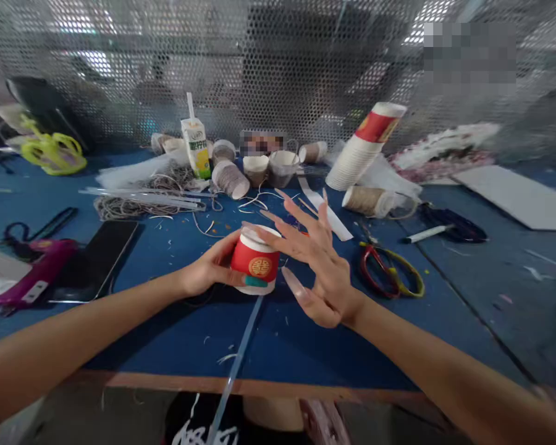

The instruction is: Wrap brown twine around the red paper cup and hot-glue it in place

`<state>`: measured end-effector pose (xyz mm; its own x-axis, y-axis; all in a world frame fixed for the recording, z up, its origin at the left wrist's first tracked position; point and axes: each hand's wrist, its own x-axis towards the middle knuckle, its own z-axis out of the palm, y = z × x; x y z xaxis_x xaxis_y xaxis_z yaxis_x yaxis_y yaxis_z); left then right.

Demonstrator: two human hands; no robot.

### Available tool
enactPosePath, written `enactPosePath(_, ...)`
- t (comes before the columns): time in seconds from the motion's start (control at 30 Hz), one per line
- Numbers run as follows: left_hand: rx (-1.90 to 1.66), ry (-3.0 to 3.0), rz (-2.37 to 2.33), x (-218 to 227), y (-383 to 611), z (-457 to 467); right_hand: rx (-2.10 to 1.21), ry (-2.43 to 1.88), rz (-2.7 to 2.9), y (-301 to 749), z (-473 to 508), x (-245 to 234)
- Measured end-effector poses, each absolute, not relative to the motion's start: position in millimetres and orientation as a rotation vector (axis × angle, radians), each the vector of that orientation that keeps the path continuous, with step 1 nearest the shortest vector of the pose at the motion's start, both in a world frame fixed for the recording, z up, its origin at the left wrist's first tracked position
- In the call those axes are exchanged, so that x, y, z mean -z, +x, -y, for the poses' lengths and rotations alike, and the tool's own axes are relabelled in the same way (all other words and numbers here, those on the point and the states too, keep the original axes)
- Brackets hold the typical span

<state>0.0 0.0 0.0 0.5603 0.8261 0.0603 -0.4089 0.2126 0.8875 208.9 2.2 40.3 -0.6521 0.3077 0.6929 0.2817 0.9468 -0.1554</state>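
Note:
My left hand (213,269) is wrapped round a red and white paper cup (254,262) with a gold emblem, its thumb lying across the front. The cup is upside down or upright; I cannot tell which. My right hand (322,266) is spread beside the cup, its long-nailed fingers reaching over the cup's top right edge; whether they touch it is unclear. A translucent glue stick (243,346) runs from beneath the cup over the table's front edge. Behind my right fingers lies a white paper strip (322,207).
Red-yellow scissors (391,272) and a white pen (429,233) lie on the right. A leaning cup stack (356,161), twine spools (230,179) and a drink carton (196,148) stand behind. Left are a black phone (104,253), a purple device (41,272) and grey cord (120,207).

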Motion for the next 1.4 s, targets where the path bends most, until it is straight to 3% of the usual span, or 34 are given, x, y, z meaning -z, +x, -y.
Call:
enactPosePath(0.47,-0.921,1.105,-0.453,2.0,-0.2,-2.5,-0.035,-0.502,2.142,206.0,-6.0,-36.1)
enactPosePath(0.87,-0.919,1.183,-0.419,-1.3,-0.6,3.0,-1.005,-0.767,1.922,195.3,-5.6,-20.0)
enactPosePath(1.0,-0.929,1.367,-0.443,3.1,-0.6,6.1,-1.084,-0.758,1.763,189.7,0.0,-25.0)
enactPosePath(1.1,-1.137,1.626,-0.483,10.6,0.8,0.7,-1.064,-0.753,1.649,187.4,2.4,-28.3)
enactPosePath(1.3,-2.186,2.369,-0.643,-4.7,-14.1,-19.1,-0.991,-0.881,1.622,186.5,6.5,-29.9)
enactPosePath(1.4,-2.292,2.964,-0.325,-21.7,-22.0,-19.3,-0.942,-0.948,1.693,187.2,7.5,-28.1)
